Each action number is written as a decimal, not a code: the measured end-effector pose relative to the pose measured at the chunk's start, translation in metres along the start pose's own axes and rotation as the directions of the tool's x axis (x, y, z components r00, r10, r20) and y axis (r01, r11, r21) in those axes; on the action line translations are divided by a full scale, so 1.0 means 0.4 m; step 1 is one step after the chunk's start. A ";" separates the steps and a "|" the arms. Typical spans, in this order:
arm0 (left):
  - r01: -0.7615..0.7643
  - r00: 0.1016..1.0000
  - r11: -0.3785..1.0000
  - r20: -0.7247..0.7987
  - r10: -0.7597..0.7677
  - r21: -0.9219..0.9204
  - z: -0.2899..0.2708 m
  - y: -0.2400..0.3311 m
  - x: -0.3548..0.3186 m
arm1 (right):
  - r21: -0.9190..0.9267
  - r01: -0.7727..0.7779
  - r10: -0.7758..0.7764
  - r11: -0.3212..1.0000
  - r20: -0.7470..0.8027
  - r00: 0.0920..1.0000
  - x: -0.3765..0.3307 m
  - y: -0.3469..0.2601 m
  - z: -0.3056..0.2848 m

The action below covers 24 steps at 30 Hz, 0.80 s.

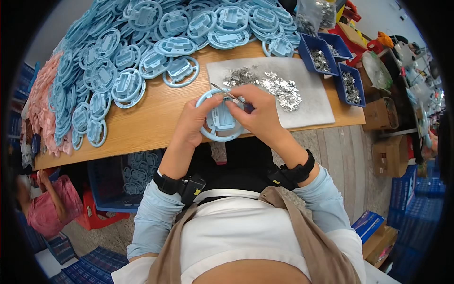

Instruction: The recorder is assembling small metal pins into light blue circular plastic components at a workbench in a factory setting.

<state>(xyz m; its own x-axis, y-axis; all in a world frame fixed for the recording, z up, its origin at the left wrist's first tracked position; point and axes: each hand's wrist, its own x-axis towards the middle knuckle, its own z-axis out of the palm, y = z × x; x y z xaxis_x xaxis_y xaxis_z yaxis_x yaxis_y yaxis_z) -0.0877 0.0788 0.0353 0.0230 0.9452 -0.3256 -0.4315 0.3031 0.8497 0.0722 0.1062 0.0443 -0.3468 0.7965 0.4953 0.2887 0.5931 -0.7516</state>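
Observation:
Above the table's front edge, my left hand (pixel 191 120) is closed on the rim of a light-blue round plastic part (pixel 221 117), which has a ring outside and a raised block in its middle. My right hand (pixel 255 109) pinches slim metal tweezers (pixel 221 89) over the upper part of that piece, and its fingers touch or nearly touch the part. Whatever lies at the fingertips is too small to make out. Just beyond my right hand, small shiny metal pieces (pixel 283 92) lie loose on a white foam sheet (pixel 312 106).
A large heap of similar light-blue parts (pixel 104 75) covers the table's left and far side, beside pink parts (pixel 42 104). Blue bins (pixel 351 84) of metal pieces stand at the right. Below the table sits a blue crate (pixel 109 189); another person (pixel 54 203) is at the left.

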 end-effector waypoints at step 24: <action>0.055 0.997 0.998 0.056 -0.054 -0.016 -0.024 0.002 -0.046 | 0.220 -0.476 0.453 0.852 0.148 0.879 0.029 -0.017 0.000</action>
<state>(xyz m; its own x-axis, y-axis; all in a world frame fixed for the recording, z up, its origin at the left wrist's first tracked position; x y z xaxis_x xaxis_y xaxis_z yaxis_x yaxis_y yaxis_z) -0.0970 0.0607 0.0378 0.0968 0.9327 -0.3474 -0.4441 0.3528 0.8236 0.0661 0.1112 0.0552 -0.3058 0.9516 0.0308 0.2142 0.1003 -0.9716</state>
